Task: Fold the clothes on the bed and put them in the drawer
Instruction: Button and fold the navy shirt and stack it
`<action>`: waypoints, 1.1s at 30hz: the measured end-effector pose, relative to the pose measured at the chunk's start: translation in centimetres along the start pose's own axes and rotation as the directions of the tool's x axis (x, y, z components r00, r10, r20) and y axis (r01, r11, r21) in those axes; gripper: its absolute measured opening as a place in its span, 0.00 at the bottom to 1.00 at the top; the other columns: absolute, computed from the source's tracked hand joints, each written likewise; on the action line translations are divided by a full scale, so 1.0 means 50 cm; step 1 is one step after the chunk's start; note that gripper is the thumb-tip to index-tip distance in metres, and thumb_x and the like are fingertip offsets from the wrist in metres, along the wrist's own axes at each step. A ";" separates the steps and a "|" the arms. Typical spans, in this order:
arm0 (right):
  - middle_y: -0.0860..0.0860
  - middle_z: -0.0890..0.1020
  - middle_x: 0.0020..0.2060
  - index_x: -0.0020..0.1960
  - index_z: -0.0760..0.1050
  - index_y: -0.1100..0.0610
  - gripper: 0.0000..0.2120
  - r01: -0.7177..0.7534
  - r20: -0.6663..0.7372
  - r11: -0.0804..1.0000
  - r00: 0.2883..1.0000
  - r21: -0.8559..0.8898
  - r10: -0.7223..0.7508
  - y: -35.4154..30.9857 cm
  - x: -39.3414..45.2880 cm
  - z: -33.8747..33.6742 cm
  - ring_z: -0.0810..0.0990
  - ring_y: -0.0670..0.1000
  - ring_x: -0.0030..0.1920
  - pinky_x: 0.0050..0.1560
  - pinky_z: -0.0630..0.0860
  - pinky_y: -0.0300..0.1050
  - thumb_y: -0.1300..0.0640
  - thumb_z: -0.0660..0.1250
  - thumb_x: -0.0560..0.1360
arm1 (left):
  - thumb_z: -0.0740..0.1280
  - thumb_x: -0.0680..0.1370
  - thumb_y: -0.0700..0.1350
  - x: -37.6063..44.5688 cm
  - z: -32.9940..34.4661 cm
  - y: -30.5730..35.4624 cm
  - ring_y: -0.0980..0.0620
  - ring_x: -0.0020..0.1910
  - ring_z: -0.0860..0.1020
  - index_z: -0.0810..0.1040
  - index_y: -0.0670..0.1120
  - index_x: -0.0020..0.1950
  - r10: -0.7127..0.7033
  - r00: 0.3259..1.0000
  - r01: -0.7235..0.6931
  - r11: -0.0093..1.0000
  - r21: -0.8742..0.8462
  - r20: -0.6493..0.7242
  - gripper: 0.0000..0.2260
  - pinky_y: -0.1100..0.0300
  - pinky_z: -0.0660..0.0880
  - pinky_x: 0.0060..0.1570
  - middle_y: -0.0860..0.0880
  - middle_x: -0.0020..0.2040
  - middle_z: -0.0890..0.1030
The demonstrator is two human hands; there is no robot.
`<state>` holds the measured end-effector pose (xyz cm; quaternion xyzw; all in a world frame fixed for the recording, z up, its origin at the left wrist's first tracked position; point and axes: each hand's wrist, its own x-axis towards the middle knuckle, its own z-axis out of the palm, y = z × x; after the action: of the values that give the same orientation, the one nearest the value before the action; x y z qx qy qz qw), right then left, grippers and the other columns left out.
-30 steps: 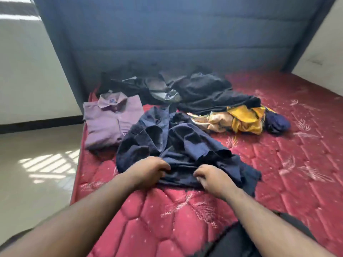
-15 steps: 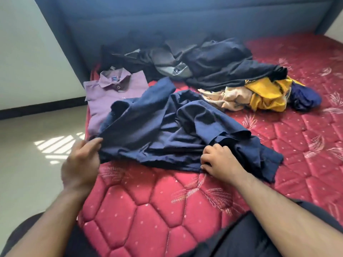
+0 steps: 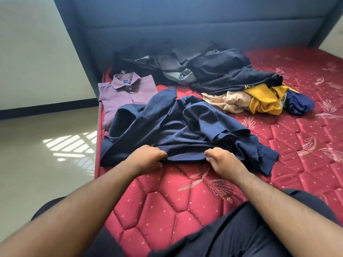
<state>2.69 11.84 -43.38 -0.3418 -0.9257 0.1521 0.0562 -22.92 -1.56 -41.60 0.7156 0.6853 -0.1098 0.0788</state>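
Observation:
A crumpled navy blue shirt lies spread on the red quilted mattress in front of me. My left hand and my right hand both pinch its near hem, a short gap apart. A folded purple shirt lies at the mattress's left edge, partly under the navy shirt. Behind, a heap of dark grey and black clothes rests against the headboard. To its right lie a beige garment, a yellow one and a blue one. No drawer is in view.
A blue padded headboard closes the far side. The mattress's left edge drops to a pale tiled floor with a patch of sunlight. A white wall stands at left. My dark-trousered legs show at the bottom.
My left hand has come back from the shirt's left corner to the near hem, close to my right hand. The shirt lies more spread out than a second ago.

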 end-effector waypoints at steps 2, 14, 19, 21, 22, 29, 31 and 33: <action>0.52 0.77 0.53 0.60 0.77 0.56 0.14 0.031 0.028 0.999 0.999 -0.010 -0.030 -0.001 -0.007 -0.001 0.79 0.57 0.51 0.53 0.76 0.53 0.54 0.69 0.76 | 0.64 0.79 0.51 -0.004 -0.008 -0.009 0.46 0.57 0.78 0.78 0.51 0.59 -0.045 0.997 0.044 0.999 -0.018 -0.055 0.11 0.52 0.75 0.52 0.49 0.56 0.80; 0.53 0.84 0.41 0.50 0.84 0.55 0.10 0.003 -0.593 0.992 0.802 0.122 0.071 -0.061 0.073 -0.166 0.82 0.60 0.45 0.46 0.77 0.54 0.63 0.66 0.73 | 0.63 0.75 0.48 -0.116 -0.255 -0.080 0.42 0.24 0.79 0.76 0.45 0.35 -0.013 0.715 0.194 0.964 0.181 -0.699 0.11 0.57 0.71 0.21 0.45 0.28 0.80; 0.52 0.79 0.53 0.61 0.76 0.55 0.14 0.260 -0.620 0.961 0.770 0.089 -0.150 -0.128 0.094 -0.360 0.78 0.51 0.51 0.48 0.76 0.49 0.50 0.66 0.78 | 0.63 0.77 0.50 -0.143 -0.468 -0.101 0.38 0.35 0.75 0.74 0.45 0.40 -0.369 0.579 0.299 0.926 -0.232 -0.727 0.10 0.54 0.67 0.36 0.44 0.35 0.79; 0.49 0.78 0.49 0.54 0.77 0.55 0.16 0.297 -0.641 0.954 0.725 -0.038 -0.251 -0.143 0.098 -0.443 0.77 0.49 0.47 0.43 0.74 0.45 0.44 0.67 0.75 | 0.63 0.74 0.52 -0.164 -0.544 -0.117 0.44 0.34 0.74 0.73 0.46 0.38 -0.415 0.526 0.154 0.905 -0.396 -0.743 0.10 0.55 0.70 0.36 0.49 0.32 0.76; 0.49 0.79 0.46 0.50 0.78 0.56 0.14 0.320 -0.656 0.946 0.704 -0.051 -0.274 -0.153 0.102 -0.496 0.77 0.49 0.45 0.43 0.75 0.46 0.45 0.68 0.74 | 0.63 0.72 0.52 -0.174 -0.588 -0.125 0.48 0.33 0.74 0.74 0.46 0.37 -0.416 0.504 0.056 0.890 -0.452 -0.757 0.10 0.56 0.70 0.36 0.51 0.30 0.75; 0.53 0.81 0.34 0.41 0.82 0.62 0.09 0.159 -0.161 0.767 0.984 0.622 -0.073 -0.215 0.082 -0.772 0.78 0.50 0.35 0.39 0.75 0.43 0.61 0.79 0.65 | 0.68 0.74 0.44 -0.197 -0.779 -0.132 0.51 0.33 0.69 0.77 0.44 0.35 -0.374 0.662 -0.245 0.711 -0.659 -0.650 0.09 0.59 0.65 0.34 0.47 0.32 0.72; 0.54 0.82 0.33 0.41 0.81 0.64 0.08 0.136 -0.127 0.732 0.990 0.667 -0.069 -0.221 0.071 -0.806 0.80 0.49 0.33 0.37 0.76 0.39 0.64 0.78 0.66 | 0.68 0.72 0.49 -0.196 -0.806 -0.143 0.51 0.32 0.71 0.77 0.46 0.35 -0.337 0.663 -0.201 0.780 -0.593 -0.669 0.09 0.59 0.67 0.36 0.48 0.32 0.74; 0.50 0.82 0.30 0.40 0.81 0.63 0.05 0.173 -0.202 0.733 0.978 0.658 -0.050 -0.229 0.069 -0.836 0.78 0.45 0.30 0.33 0.73 0.34 0.64 0.77 0.68 | 0.68 0.74 0.51 -0.194 -0.841 -0.153 0.49 0.33 0.73 0.74 0.51 0.34 -0.265 0.672 -0.032 0.923 -0.385 -0.691 0.10 0.60 0.68 0.37 0.51 0.32 0.75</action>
<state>1.69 16.00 -0.12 -0.2540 -0.8188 0.4421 0.2636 -28.84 0.53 1.78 0.6254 0.7120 0.3096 -0.0774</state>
